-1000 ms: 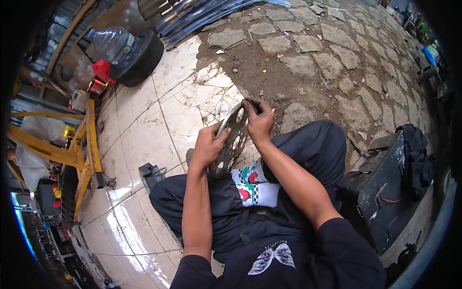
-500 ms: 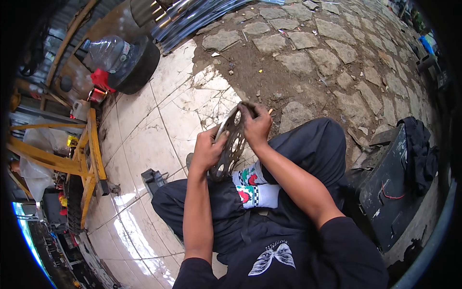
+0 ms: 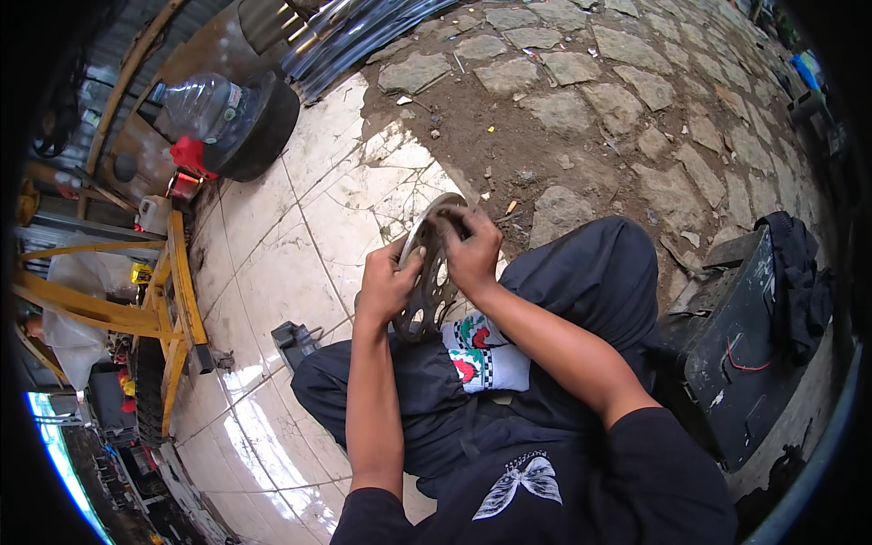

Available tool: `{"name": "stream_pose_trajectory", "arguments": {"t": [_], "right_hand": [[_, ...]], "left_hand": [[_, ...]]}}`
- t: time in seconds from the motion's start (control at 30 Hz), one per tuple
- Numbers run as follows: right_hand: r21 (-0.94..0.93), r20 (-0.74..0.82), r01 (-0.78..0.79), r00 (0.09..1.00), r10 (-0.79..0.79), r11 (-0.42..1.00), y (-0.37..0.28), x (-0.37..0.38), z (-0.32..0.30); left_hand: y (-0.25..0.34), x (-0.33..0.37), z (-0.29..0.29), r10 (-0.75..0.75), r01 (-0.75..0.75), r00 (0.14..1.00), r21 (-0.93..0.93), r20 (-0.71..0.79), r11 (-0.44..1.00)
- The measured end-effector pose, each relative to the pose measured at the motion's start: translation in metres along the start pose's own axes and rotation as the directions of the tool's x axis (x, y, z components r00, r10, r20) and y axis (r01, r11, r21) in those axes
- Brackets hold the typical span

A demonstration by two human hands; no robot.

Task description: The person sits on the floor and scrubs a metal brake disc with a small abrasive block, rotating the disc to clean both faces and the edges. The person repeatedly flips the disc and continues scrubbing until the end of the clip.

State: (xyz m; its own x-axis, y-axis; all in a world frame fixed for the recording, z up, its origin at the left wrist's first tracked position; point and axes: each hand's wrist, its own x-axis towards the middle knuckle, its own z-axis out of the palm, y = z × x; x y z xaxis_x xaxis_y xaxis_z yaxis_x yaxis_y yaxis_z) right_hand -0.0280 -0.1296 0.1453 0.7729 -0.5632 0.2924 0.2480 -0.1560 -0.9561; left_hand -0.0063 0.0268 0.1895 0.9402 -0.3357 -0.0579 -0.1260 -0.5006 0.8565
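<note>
A round, flat metal brake disc (image 3: 423, 313) with several holes stands tilted on edge above my folded legs. My left hand (image 3: 389, 283) grips its left rim, with the thumb on the face toward me. My right hand (image 3: 470, 247) is at the disc's upper right, its bent fingers pressed against the holed face near the rim. Whether something small is under those fingertips is hidden. Just below the disc are patterned white socks (image 3: 490, 363) on my feet.
A dark metal part (image 3: 295, 343) lies on the tiles by my left knee. At left stand a yellow wooden frame (image 3: 173, 300) and a black tub (image 3: 263, 127) with a clear water jug (image 3: 202, 104). A black metal box (image 3: 740, 363) with draped cloth is at right; stone paving (image 3: 627, 109) lies ahead.
My right hand has slid down from the disc's top edge onto its face, and the top rim now shows. The disc has turned slightly; my left hand keeps its hold.
</note>
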Motion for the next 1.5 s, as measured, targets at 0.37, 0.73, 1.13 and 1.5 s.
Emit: {"name": "stream_pose_trajectory", "arguments": {"t": [0.37,0.73,1.13,1.5], "right_hand": [[0.049,-0.119,-0.165,0.978,0.169,0.985,0.035,0.021,0.005],[-0.020,0.100,-0.027,0.995,0.029,0.999,-0.008,0.003,-0.008],[-0.022,0.069,-0.083,0.994,0.085,0.996,-0.011,0.031,-0.009],[-0.118,0.183,-0.020,0.982,0.042,0.993,-0.013,0.037,-0.020]], "left_hand": [[0.011,0.000,0.004,0.043,-0.042,0.999,0.035,-0.014,0.998],[0.015,-0.005,0.003,0.085,-0.082,0.996,0.065,-0.042,0.995],[0.024,-0.004,0.001,0.054,-0.061,0.998,0.211,0.038,0.976],[0.020,-0.005,-0.006,0.001,-0.008,0.999,0.155,0.042,0.988]]}}
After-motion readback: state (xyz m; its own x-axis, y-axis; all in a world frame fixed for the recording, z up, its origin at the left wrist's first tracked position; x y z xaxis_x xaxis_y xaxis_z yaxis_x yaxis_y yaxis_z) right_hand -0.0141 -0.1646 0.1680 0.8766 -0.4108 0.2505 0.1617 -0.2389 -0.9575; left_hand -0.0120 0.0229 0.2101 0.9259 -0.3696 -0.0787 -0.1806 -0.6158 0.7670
